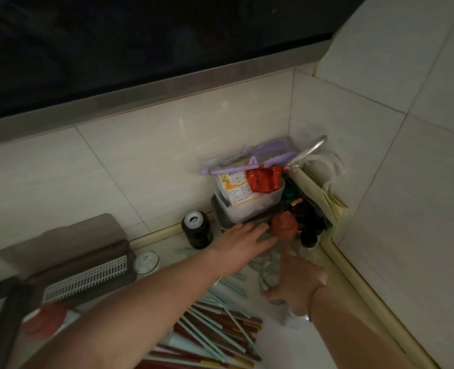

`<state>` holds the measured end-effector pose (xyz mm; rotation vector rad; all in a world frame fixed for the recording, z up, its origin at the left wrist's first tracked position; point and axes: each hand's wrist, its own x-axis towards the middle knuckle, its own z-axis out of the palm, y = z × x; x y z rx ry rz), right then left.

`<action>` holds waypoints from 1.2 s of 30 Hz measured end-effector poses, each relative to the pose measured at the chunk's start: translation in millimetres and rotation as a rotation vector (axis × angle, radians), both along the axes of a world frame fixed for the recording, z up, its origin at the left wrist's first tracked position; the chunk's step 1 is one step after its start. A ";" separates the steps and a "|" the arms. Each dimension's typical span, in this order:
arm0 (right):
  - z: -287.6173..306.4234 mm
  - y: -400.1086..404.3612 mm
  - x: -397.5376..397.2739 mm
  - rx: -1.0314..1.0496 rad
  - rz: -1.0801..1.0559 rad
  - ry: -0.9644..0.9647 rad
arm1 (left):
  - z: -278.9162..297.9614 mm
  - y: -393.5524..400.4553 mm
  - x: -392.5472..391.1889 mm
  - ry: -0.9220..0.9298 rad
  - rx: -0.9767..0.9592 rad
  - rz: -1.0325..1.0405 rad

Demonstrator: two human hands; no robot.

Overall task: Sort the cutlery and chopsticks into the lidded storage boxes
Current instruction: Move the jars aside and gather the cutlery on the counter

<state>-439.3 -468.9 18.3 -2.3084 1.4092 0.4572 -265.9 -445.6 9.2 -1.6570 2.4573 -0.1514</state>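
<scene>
So the loose pile of red-brown and pale green chopsticks [215, 334] lies on the white desk [300, 350] between both forearms, long axes fanning toward the corner, behind both hands. The right hand [296, 280] looks nearer, curled round a clear glass jar [269, 278]. The left hand [243, 242] is flat, fingers straight, reaching at the cluttered corner; grey lidded storage box [87, 265] sits left.

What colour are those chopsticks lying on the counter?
Dark red and pale mint-green chopsticks, seen in the head view.

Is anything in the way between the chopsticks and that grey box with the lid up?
Yes. The left forearm crosses the counter between the chopsticks and the open grey box. A blurred red-topped thing also sits just in front of the box.
</scene>
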 end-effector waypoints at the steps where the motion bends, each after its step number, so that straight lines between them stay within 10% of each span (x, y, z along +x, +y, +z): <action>1: 7.3 1.7 1.3 -0.033 0.002 -0.025 | 6.5 8.0 2.2 0.053 -0.009 -0.003; 7: 37.6 62.9 -11.3 -0.467 0.101 -0.451 | 29.6 108.9 32.9 0.434 -0.046 0.260; 18: -25.6 236.4 -36.9 0.195 0.267 -0.605 | -40.5 290.7 8.2 0.866 0.301 0.546; 36: -7.3 186.5 -78.3 -0.108 -0.288 -0.943 | -18.3 212.8 -63.1 1.020 0.170 0.334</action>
